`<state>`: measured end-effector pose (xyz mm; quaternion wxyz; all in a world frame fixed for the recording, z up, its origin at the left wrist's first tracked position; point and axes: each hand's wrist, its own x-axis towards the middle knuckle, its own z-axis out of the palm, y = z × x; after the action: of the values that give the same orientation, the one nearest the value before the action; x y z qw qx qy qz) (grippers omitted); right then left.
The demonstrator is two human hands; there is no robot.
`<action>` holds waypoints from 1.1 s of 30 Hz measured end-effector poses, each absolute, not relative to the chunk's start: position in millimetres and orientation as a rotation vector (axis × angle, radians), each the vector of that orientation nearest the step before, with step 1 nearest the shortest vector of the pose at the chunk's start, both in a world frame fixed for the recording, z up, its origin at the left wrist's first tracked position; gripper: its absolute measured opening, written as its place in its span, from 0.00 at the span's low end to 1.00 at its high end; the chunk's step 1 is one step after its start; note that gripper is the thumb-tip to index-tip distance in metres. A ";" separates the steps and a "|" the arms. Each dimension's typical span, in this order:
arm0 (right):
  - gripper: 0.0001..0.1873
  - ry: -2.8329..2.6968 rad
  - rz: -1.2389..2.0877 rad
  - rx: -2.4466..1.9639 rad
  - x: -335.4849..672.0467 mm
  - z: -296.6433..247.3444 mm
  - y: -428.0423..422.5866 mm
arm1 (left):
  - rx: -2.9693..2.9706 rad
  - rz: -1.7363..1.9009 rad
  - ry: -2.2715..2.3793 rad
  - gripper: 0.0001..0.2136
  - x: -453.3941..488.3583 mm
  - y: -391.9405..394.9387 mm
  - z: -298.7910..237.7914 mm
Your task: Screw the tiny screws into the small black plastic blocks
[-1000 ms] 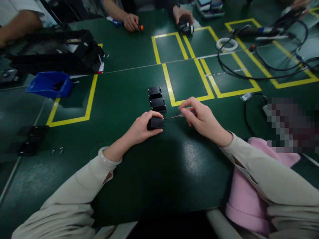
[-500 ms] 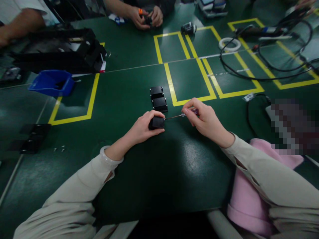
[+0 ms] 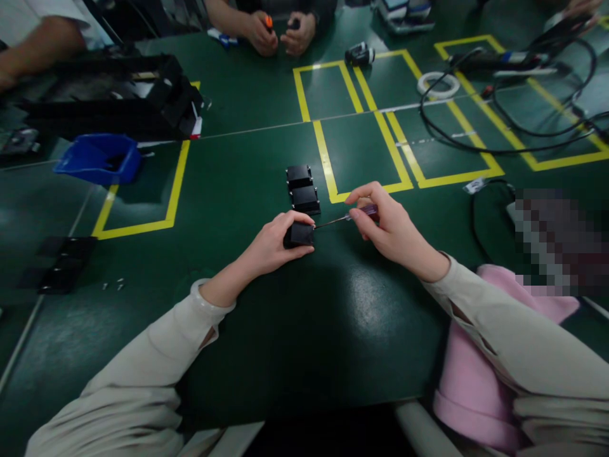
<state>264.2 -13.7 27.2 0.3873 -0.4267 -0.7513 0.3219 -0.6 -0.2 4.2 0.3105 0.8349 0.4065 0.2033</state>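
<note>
Screwdriver tip at black block, both hands engaged

Left hand (image 3: 275,244) clamps the block (image 3: 298,235) on the green table (image 3: 247,184); right hand (image 3: 387,228) pinches the screwdriver (image 3: 346,218), shaft level, tip touching the block's right face. Two more blocks (image 3: 302,188) lie just beyond it; blue bin (image 3: 98,158) far left of it

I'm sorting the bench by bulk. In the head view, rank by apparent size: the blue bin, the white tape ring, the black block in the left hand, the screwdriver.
1. blue bin
2. white tape ring, though it lies farther off
3. screwdriver and black block: too alike to rank; the left hand and right hand hide part of each.
</note>
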 end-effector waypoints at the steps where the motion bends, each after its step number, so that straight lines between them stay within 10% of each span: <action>1: 0.05 -1.911 0.813 -1.080 264.1 27.3 -14.0 | 2.207 0.537 1.073 0.19 -0.7 -0.1 4.0; 33: 0.03 -1.926 0.829 -1.090 263.8 27.9 -15.8 | 2.188 0.552 1.056 0.19 -0.7 -0.6 4.4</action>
<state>263.8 -15.8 27.9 0.3795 -0.4267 -0.7541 0.3244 -0.7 -0.6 4.4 0.3191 0.8323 0.4017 0.2100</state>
